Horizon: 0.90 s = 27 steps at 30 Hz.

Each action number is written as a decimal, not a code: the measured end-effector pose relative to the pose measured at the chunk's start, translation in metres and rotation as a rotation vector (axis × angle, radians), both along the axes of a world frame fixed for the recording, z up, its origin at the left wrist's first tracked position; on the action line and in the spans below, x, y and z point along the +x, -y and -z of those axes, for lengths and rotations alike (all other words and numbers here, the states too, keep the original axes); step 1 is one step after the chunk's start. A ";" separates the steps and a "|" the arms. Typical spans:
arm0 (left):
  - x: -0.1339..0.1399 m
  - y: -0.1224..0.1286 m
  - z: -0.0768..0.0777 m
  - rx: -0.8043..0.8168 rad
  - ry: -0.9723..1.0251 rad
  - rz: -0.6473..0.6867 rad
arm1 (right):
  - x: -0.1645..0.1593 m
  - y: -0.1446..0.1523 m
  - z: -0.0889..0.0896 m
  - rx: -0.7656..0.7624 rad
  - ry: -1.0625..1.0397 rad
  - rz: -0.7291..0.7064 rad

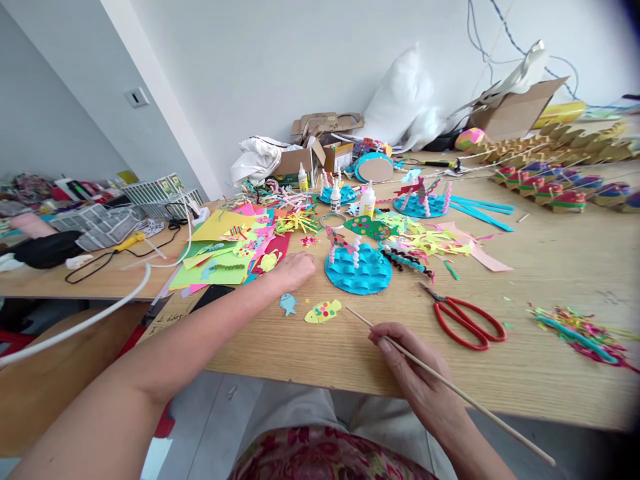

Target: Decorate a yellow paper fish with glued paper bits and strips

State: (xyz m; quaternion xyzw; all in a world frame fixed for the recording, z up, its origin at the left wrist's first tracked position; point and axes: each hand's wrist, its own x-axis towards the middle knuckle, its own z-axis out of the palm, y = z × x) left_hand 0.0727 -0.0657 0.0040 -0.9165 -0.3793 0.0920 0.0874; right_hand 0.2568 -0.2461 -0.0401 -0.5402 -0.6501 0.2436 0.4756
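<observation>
By desk (300, 353) front edge, right hand (417, 370) holding stick (475, 404), best gripping lightly; left hand (299, 269) curled, contents unclear

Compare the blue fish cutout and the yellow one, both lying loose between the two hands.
Size: the yellow fish is longer; the blue fish is smaller.
Surface: the yellow fish carries multicoloured dots; the blue fish shows none.
Position: the yellow fish lies near the tip of the stick in the right hand; the blue fish lies farther left.
Shared: both are fish-shaped cutouts on the wooden table.
</observation>
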 end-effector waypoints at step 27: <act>-0.019 -0.026 -0.001 -0.192 0.156 0.040 | 0.001 -0.003 0.004 0.008 0.041 0.006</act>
